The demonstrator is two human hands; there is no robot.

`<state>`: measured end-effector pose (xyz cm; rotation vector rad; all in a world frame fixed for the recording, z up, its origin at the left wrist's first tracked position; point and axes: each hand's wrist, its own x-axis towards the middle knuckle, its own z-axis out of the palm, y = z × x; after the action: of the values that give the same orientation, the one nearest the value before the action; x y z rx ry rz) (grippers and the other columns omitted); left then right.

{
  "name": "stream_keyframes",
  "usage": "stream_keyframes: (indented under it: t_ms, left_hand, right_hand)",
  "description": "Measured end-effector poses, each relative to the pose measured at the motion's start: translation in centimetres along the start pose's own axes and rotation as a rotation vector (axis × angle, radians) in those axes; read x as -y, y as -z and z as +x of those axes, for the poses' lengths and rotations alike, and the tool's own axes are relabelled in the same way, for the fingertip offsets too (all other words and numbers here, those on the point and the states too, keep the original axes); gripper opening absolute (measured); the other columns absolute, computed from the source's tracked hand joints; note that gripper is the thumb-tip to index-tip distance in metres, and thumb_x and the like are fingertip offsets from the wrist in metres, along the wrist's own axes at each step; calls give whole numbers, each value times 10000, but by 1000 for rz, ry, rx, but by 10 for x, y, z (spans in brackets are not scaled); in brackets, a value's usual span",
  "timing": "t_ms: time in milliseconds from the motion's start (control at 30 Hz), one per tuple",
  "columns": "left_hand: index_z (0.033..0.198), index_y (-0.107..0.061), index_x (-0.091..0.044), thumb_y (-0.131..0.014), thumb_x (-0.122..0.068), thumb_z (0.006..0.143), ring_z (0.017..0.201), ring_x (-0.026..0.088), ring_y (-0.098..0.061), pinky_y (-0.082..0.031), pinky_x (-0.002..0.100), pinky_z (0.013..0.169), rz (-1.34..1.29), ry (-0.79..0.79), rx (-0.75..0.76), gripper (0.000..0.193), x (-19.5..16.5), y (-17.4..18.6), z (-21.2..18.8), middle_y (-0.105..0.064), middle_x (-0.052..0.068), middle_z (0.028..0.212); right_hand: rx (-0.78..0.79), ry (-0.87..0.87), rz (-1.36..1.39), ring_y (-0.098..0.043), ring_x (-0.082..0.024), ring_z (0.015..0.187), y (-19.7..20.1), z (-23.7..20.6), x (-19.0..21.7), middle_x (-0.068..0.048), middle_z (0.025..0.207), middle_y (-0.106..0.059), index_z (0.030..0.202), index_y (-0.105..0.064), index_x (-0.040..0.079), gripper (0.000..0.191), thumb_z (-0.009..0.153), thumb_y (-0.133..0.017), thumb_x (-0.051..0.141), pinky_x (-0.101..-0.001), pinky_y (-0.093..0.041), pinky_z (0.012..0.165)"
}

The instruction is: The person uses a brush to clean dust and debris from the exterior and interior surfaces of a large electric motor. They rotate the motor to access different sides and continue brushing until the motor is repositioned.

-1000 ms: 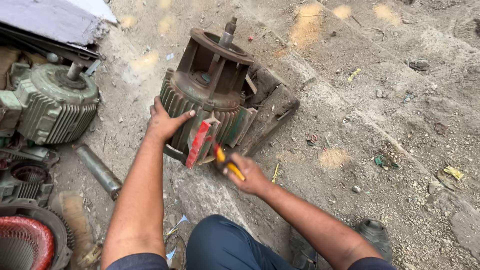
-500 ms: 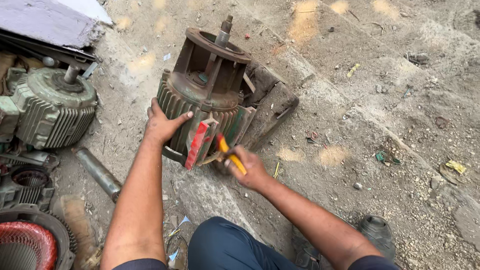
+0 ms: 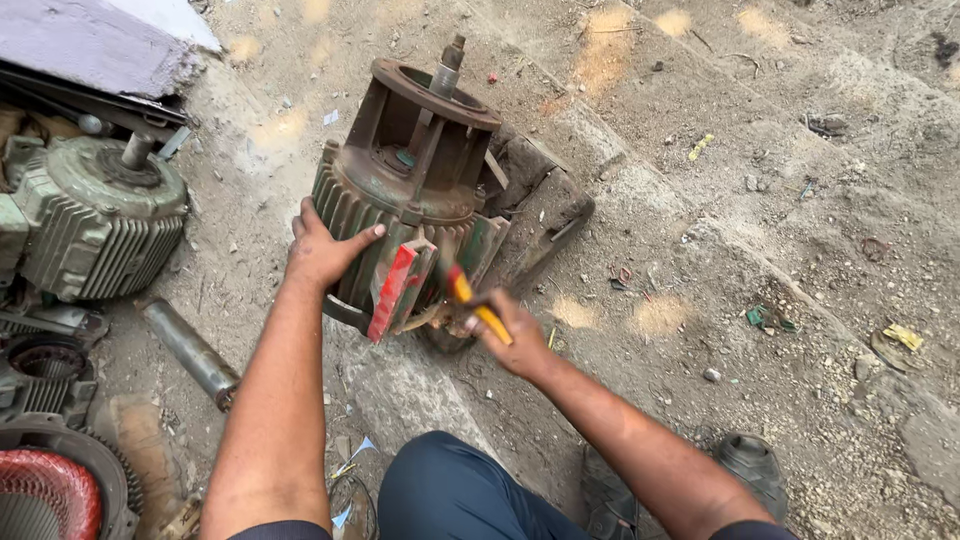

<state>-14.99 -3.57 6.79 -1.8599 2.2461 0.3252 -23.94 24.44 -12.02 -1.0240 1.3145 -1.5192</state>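
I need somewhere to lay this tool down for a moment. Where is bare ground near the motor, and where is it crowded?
Bare dirt lies right of the rusty motor, beyond the right hand and its yellow-handled tool, apart from small litter. A narrower strip runs between the left hand and the grey pipe. The left edge is crowded: green motor, red-wound stator.

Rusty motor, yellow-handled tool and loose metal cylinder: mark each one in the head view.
Rusty motor (image 3: 352, 212), head view, on its ribbed green casing.
Yellow-handled tool (image 3: 490, 322), head view, on the yellow handle above the right hand.
Metal cylinder (image 3: 188, 350), head view, mid-length of the tube.
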Motion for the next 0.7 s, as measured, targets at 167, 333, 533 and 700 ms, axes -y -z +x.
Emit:
stream_keyframes:
  t_ms: [167, 333, 533, 700]
  left_hand:
    - [1658, -23, -118, -834, -756, 584, 1475, 499, -338, -350, 536, 1195, 56, 11, -19, 1490, 0, 0, -4, -153, 313, 1663]
    - [1635, -31, -64, -859, -740, 587, 1472, 506, -319, -350, 520, 1186, 15, -21, -29, 1498, 7, -4, -1, -151, 308, 1659]
    - [1635, -29, -65, -848, -732, 573, 1463, 488, -360, -379, 521, 1178, 19, -25, -14, 1498, 5, -1, 5, -192, 295, 1655]
    - [1648, 6, -109, -845, -740, 570, 1462, 498, -343, -366, 531, 1188, 41, 26, 15, 1511, 1, 0, 0, -167, 310, 1652]
  right_hand:
    - [-95, 42, 60, -754, -282, 918, -6, -1, 0, -115, 1011, -743, 1186, -573, 146, 299, 998, -581, 378, -415, -598, 785]
    - [239, 72, -227, -700, -315, 894, -3, -4, 1, -154, 945, -711, 1206, -568, 131, 378, 1010, -626, 449, -455, -545, 767]
    - [231, -152, -143, -697, -231, 750, 6, 1, 4, -98, 841, -682, 1213, -553, 151, 401, 988, -592, 480, -409, -540, 690]
    - [-242, 11, 135, -702, -213, 904, 17, 9, -3, -82, 1026, -677, 1188, -567, 127, 301, 1036, -562, 387, -387, -584, 782]
